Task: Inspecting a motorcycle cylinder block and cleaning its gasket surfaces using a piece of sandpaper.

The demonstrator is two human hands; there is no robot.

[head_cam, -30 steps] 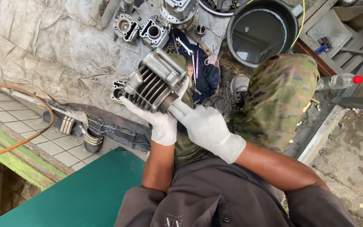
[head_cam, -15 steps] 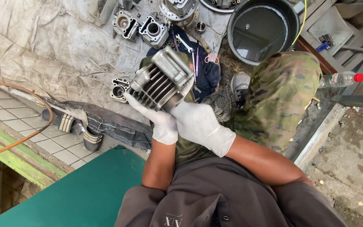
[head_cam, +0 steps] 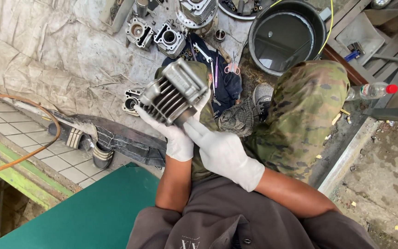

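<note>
Nearest: right hand (head_cam: 224, 154), white glove, fingers closed against the near end of a finned metal engine cylinder (head_cam: 173, 94), index finger laid up along its side.

Left hand (head_cam: 173, 136), white glove, cupped under the cylinder with the fingers wrapped round its lower edge. Both hands have hold of it, raised above the knees.

Cylinder: grey cast metal with deep cooling fins. Judged heavy and rigid, the thin fins probably the part most easily chipped; possibly oily, so slippery. Best held by the solid end faces and from underneath, not by the fin edges.

Below: camouflage trousers (head_cam: 307, 115), grey shoe (head_cam: 262, 94), dark cloth with spanners (head_cam: 219, 76).

Left: sandals (head_cam: 88, 147) on pale tiles, orange hose (head_cam: 33, 152).

Farther: more engine parts (head_cam: 155, 34) on a worn sheet, black tub (head_cam: 286, 34), plastic bottle (head_cam: 371, 91).
</note>
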